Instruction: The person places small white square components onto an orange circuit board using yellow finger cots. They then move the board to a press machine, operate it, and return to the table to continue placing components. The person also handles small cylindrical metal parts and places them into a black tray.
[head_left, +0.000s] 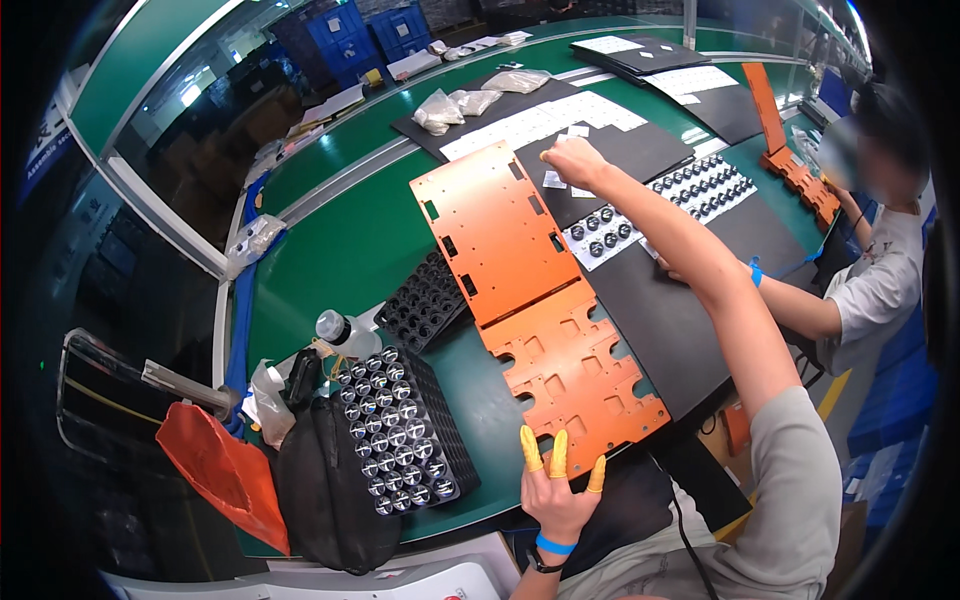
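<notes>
My left hand [558, 500], in yellow finger cots and a blue wristband, has its fingers spread against the near edge of an orange recessed plate [585, 385]. That plate meets a flat orange panel [490, 230] with dark slots, which extends away from me. Beyond the panel's far right corner, my right hand [577, 163] is closed over a dark board [635, 150] bearing small white labels [554, 180]. What its fingers hold, if anything, is too small to make out. White strips of round black-and-silver parts [605, 235] lie below my right forearm.
A black tray of shiny cylinders [400, 430] stands left, beside a black bag [335, 490], an orange bag [225, 470] and a bottle [345, 330]. A black tray [425, 300] sits behind. At right, a co-worker [880, 230] reaches under my arm. Plastic bags [475, 102] lie far back.
</notes>
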